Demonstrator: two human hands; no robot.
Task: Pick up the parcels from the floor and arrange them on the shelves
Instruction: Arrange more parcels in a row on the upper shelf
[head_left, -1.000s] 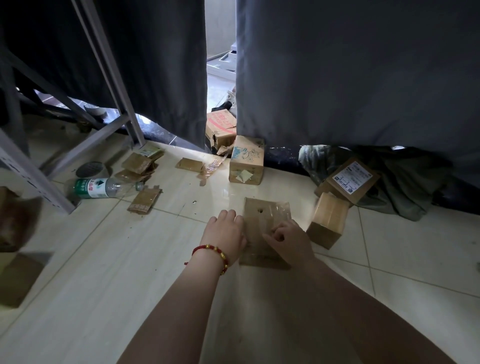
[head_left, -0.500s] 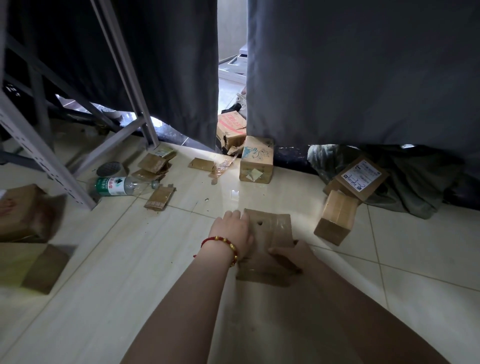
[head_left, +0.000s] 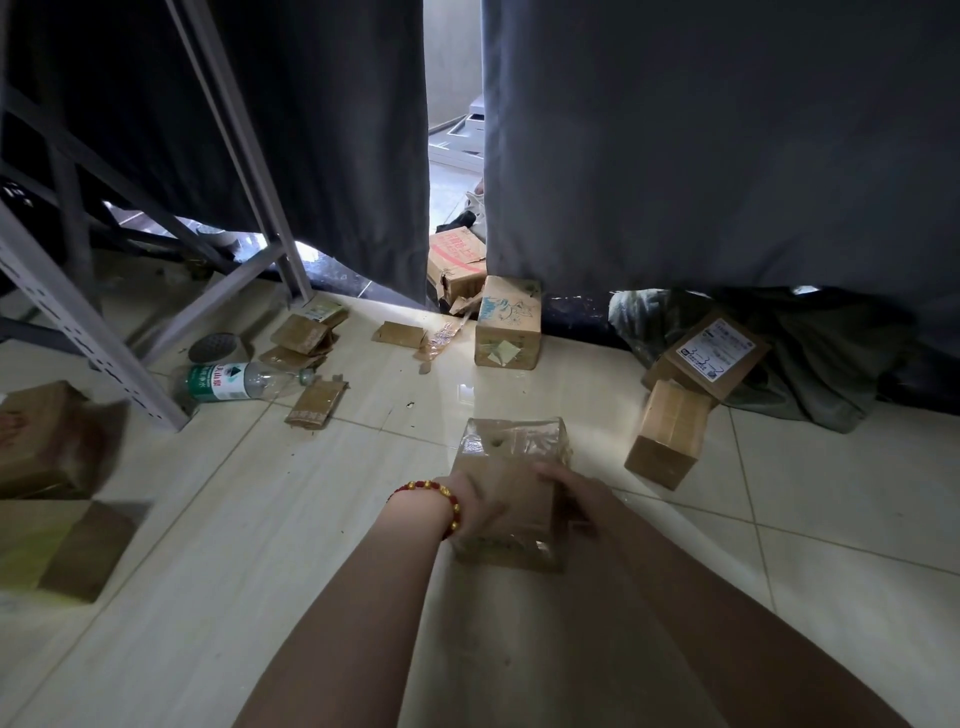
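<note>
— Where is the parcel?
— A taped brown box (head_left: 511, 483) sits low over the middle of the floor (head_left: 260, 519), between both hands. The left hand (head_left: 470, 506), with a bead bracelet at the wrist, holds its left side, fingers hidden behind it. The right hand (head_left: 569, 493) grips the right side with the thumb across the top. I cannot tell whether the box is clear of the tiles.
— What lies around it?
— To the right, near it, is a plain box (head_left: 667, 434), with a labelled box (head_left: 719, 353) beyond, leaning on a heap of green cloth (head_left: 810, 374). Straight ahead, a box with a blue drawing (head_left: 509, 325) stands at the foot of the grey curtain (head_left: 727, 156).
— And on the shelf side?
— The shelf frame (head_left: 88, 322) stands at the left. Beside its leg lie a water bottle (head_left: 228, 382), a tape roll (head_left: 215, 348) and flattened cardboard scraps (head_left: 316, 402). More boxes (head_left: 47, 436) sit at the floor's left edge.
</note>
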